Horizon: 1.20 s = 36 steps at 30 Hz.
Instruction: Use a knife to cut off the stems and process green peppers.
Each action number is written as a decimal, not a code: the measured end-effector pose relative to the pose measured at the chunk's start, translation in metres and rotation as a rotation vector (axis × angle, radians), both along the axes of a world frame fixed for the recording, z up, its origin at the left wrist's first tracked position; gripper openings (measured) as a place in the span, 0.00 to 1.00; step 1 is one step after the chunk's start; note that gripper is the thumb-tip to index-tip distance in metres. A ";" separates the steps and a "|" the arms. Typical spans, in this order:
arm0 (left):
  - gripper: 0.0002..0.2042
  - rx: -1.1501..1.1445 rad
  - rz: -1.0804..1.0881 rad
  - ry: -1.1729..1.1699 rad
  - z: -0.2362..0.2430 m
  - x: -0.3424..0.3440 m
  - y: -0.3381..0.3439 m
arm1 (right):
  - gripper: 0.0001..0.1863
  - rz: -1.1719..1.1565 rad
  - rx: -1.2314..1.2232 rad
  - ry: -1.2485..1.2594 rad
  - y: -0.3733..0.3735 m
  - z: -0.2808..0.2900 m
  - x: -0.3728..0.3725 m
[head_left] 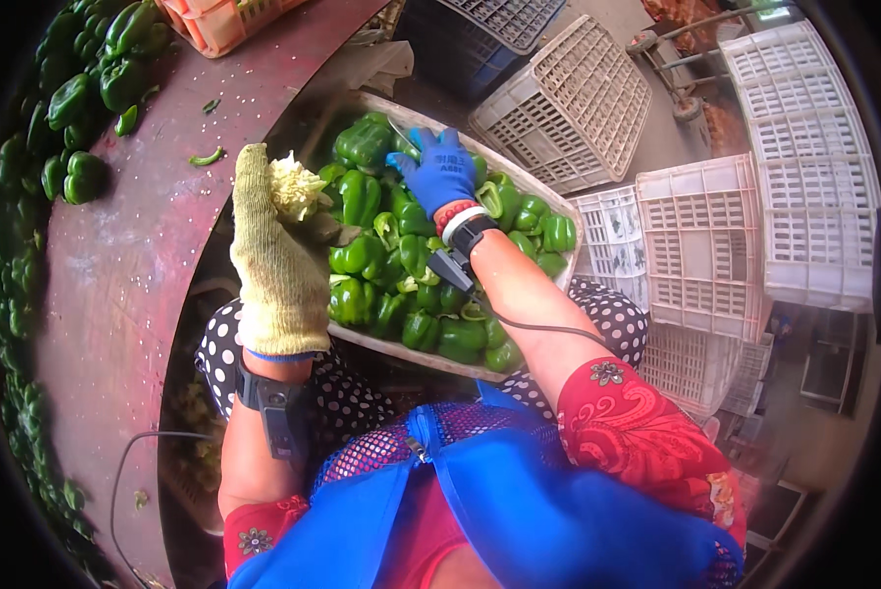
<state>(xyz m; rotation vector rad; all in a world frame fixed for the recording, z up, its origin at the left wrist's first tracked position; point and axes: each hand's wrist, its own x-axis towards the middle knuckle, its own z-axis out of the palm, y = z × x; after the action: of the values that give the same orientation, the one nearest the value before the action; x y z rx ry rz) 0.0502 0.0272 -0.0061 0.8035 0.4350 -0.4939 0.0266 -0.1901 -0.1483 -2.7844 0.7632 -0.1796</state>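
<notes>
My left hand (275, 255), in a cream knit glove, holds a pale clump of pepper cores and seeds (298, 187) at the left end of a white crate (573, 224) full of green peppers (421, 329), many cut open. My right hand (438, 169), in a blue glove, is over the top of the pile, closed on a thin metal tool (398, 133), apparently a knife blade, beside a large green pepper (362, 147). Its fingertips are partly hidden.
A red-stained table (116, 294) curves along my left, with a long row of green peppers (102, 177) and an orange crate (214, 20). Stacked white crates (700, 245), a dark blue crate (480, 39) and a wheeled metal cart (666, 64) stand ahead and right.
</notes>
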 end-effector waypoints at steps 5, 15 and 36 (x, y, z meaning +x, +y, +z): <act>0.15 -0.037 -0.020 0.012 0.007 0.010 -0.002 | 0.33 0.043 0.063 -0.025 -0.015 -0.015 0.011; 0.20 -0.150 -0.246 0.069 -0.014 -0.003 -0.007 | 0.38 -0.007 0.703 -0.239 -0.020 0.046 -0.010; 0.08 0.968 -0.757 -1.020 -0.035 -0.047 -0.037 | 0.26 0.310 0.765 -0.322 0.008 0.102 -0.097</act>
<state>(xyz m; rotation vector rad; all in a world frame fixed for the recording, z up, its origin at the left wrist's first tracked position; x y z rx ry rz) 0.0033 -0.0103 -0.0412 2.0319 -0.6913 -0.4783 -0.0704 -0.1824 -0.0467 -2.0332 0.2326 -0.2138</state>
